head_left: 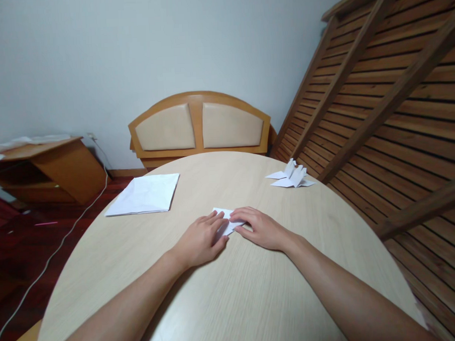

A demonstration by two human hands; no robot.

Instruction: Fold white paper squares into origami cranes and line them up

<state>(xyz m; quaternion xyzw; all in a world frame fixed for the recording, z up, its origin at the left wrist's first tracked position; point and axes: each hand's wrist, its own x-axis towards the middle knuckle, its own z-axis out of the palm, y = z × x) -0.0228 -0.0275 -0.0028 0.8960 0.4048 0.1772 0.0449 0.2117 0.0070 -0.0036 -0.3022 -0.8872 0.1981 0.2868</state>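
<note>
A small folded piece of white paper [227, 227] lies on the round pale wooden table [225, 301], between my two hands. My left hand [204, 239] rests over the paper's left part, its fingers spread and pressing it against the tabletop. From the right, my right hand [258, 227] covers the other end, with fingertips and thumb curved around the edge of the paper. The undersides of both hands are hidden.
A stack of white paper [145, 194] lies at the table's back left. Folded white paper birds [293, 176] stand at the back right. Beyond the table are a padded headboard [198, 124], a wooden cabinet [69, 170] and slatted wood [390, 98] leaning at the right.
</note>
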